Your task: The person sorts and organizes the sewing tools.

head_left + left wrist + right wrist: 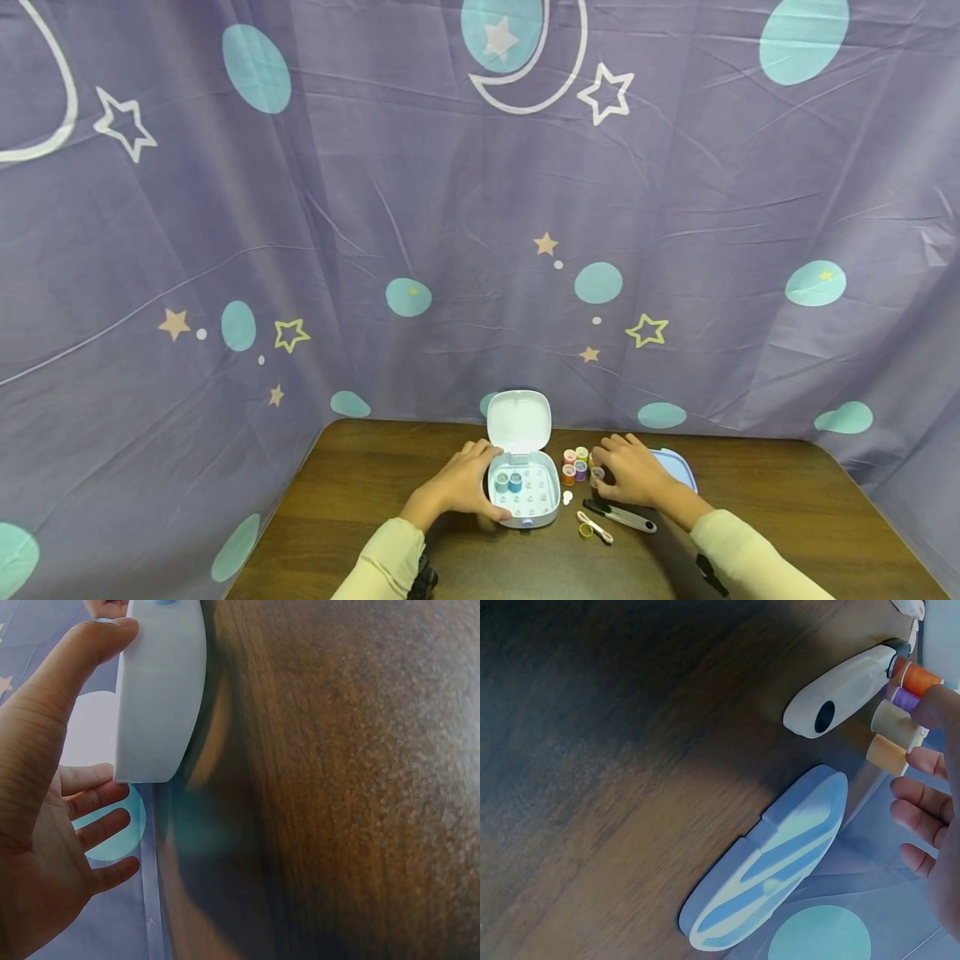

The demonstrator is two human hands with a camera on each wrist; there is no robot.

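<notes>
A white sewing box stands with its lid raised; a grey-green spool and a blue spool sit on pegs inside. My left hand holds the box by its left side, thumb at the front and fingers toward the back. To the right, my right hand has thumb and index finger about a cream thread spool. Close by it stand an orange spool, a purple spool, a yellow spool and a tan spool.
White-handled thread snips lie in front of the right hand. Nearer the front are a white bundle with a dark tip and a small yellow ring. A light blue tray-like piece lies beyond the right hand, near the curtain.
</notes>
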